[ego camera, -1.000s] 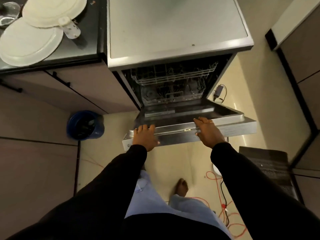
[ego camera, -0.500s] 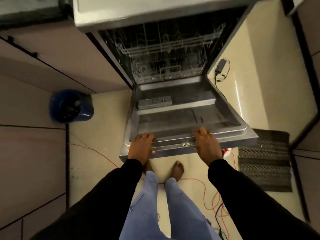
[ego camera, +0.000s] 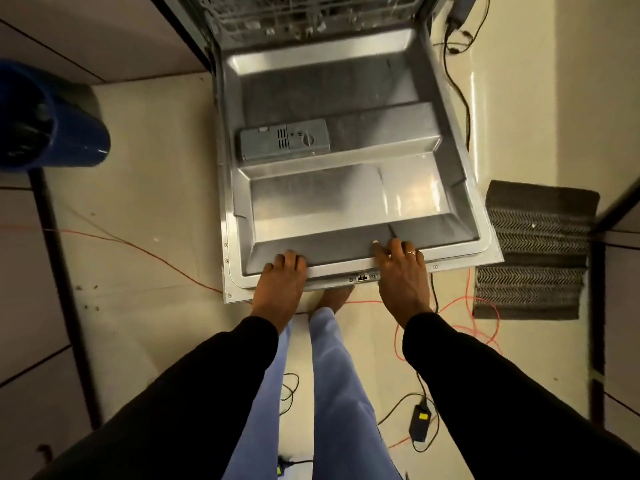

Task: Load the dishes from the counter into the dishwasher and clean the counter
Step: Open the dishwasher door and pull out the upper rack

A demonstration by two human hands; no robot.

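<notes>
Dishwasher door (ego camera: 346, 195): it lies folded down in front of you, inner steel face up. Its hinge end runs under the tub at the top of the view.
Rack (ego camera: 294, 15): only a blurred strip of wire basket shows past the door's hinge end. The frame cuts off the rest, and you cannot tell what it holds.
Blue bin (ego camera: 52, 126): well off the door's left side, cut by the frame edge, its inside too dark to read.
Mat (ego camera: 533, 251): on the floor just off the door's right corner nearest you.
Right hand (ego camera: 401, 271): rests on the door's near rim, right of the latch. Your fingers are spread and nearly straight, not wrapped around it, and your thumb is hidden.
Left hand (ego camera: 282, 278): on the same rim, left of the latch. Your fingers are bent over the edge and clamp the door, and your thumb is out of sight.
Detergent dispenser (ego camera: 284, 140): grey box set in the door's left half, lid down.
Adapter (ego camera: 420, 422): black block with a yellow label on the floor, nearer you than the door, among orange and black cables.
Latch (ego camera: 362, 277): in the door's near edge between your hands, too small for detail.
Ring (ego camera: 412, 252): on one right-hand finger, over the rim.
</notes>
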